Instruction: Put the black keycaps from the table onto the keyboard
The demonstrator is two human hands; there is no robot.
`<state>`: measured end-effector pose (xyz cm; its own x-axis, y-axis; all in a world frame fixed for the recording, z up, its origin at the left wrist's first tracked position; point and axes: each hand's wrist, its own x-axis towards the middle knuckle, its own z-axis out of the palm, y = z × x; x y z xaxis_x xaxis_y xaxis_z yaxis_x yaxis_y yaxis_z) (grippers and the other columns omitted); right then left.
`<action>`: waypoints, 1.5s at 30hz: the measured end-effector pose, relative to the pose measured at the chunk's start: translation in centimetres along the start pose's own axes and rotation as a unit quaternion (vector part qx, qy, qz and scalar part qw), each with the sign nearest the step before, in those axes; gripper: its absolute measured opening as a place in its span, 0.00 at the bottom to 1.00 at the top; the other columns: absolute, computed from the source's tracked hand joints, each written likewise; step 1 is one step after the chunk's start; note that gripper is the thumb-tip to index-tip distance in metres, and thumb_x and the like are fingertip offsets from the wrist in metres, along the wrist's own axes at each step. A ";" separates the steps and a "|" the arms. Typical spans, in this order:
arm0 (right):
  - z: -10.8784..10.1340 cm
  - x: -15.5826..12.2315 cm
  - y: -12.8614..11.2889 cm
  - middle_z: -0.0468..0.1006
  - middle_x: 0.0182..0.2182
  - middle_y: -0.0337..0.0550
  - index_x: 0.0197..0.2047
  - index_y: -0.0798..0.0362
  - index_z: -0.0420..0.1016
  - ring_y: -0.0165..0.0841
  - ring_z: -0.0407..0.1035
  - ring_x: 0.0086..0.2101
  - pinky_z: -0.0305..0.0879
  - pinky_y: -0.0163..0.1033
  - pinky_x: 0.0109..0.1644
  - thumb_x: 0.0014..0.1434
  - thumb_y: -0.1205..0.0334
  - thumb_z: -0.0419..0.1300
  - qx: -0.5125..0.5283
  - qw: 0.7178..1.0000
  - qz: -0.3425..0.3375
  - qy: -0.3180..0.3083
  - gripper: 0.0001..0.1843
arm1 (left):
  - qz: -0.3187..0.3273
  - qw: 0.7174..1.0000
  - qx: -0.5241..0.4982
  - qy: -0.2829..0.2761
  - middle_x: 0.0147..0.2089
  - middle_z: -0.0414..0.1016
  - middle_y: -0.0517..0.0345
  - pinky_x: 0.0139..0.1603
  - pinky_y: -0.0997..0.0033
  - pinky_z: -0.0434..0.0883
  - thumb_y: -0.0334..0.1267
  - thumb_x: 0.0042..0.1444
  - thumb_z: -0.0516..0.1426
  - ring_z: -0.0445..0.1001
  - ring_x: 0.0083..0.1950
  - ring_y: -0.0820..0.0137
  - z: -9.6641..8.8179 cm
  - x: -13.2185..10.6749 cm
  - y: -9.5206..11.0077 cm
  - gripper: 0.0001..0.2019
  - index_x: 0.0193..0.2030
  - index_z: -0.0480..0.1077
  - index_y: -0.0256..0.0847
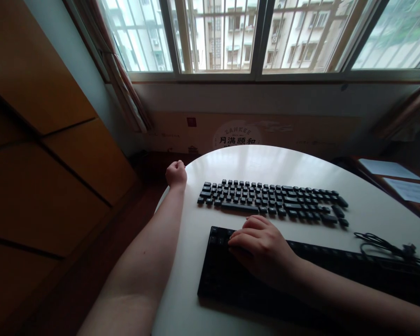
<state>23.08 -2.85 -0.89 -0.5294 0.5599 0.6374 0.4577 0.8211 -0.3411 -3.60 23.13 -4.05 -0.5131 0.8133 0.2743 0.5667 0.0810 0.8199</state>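
My left hand (pixel 176 173) is closed in a fist at the far left edge of the round white table (pixel 266 163); whether anything is inside it I cannot see. My right hand (pixel 261 246) lies on the left part of a black keyboard base (pixel 336 270) near me, fingers curled over its surface. Beyond it, loose black keycaps (pixel 271 201) are laid out on the table in the rows of a keyboard layout.
A black cable (pixel 388 247) lies coiled at the right of the table. Brown wooden cabinets (pixel 49 154) stand at the left. A window (pixel 231 37) with curtains is ahead, a printed cardboard box (pixel 238 133) under it, and papers (pixel 402 179) lie at far right.
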 end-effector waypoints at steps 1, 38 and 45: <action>0.0 0.0 0.0 0.82 0.35 0.41 0.38 0.52 0.76 0.37 0.69 0.33 0.63 0.47 0.43 0.67 0.69 0.60 -0.005 1.000 0.003 -0.006 0.06 | 0.001 1.000 -0.001 0.001 0.50 0.76 0.51 0.47 0.59 0.77 0.45 0.67 0.57 0.77 0.46 0.65 0.0 0.0 0.0 0.14 0.52 0.72 0.37; -0.1 0.4 0.1 0.52 0.71 0.42 0.68 0.37 0.64 0.52 0.40 0.70 0.39 0.70 0.69 0.72 0.54 0.56 -0.089 0.966 0.022 -0.242 0.23 | 0.002 0.998 -0.048 0.034 0.42 0.77 0.55 0.45 0.61 0.76 0.48 0.67 0.56 0.77 0.41 0.68 0.0 -0.4 0.4 0.15 0.45 0.73 0.36; 0.1 0.3 0.2 0.64 0.66 0.42 0.54 0.43 0.80 0.50 0.47 0.68 0.39 0.67 0.70 0.72 0.57 0.56 -0.085 0.985 0.013 -0.149 0.13 | -0.006 0.998 -0.055 0.027 0.49 0.76 0.52 0.46 0.59 0.77 0.45 0.67 0.57 0.77 0.45 0.66 -0.2 -0.5 0.5 0.14 0.51 0.72 0.36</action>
<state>23.00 -2.52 -0.84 -0.6907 0.6088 0.3902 0.5730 0.7900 -0.2183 -3.22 22.66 -3.71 -0.5546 0.7804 0.2886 0.4884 0.0245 0.8723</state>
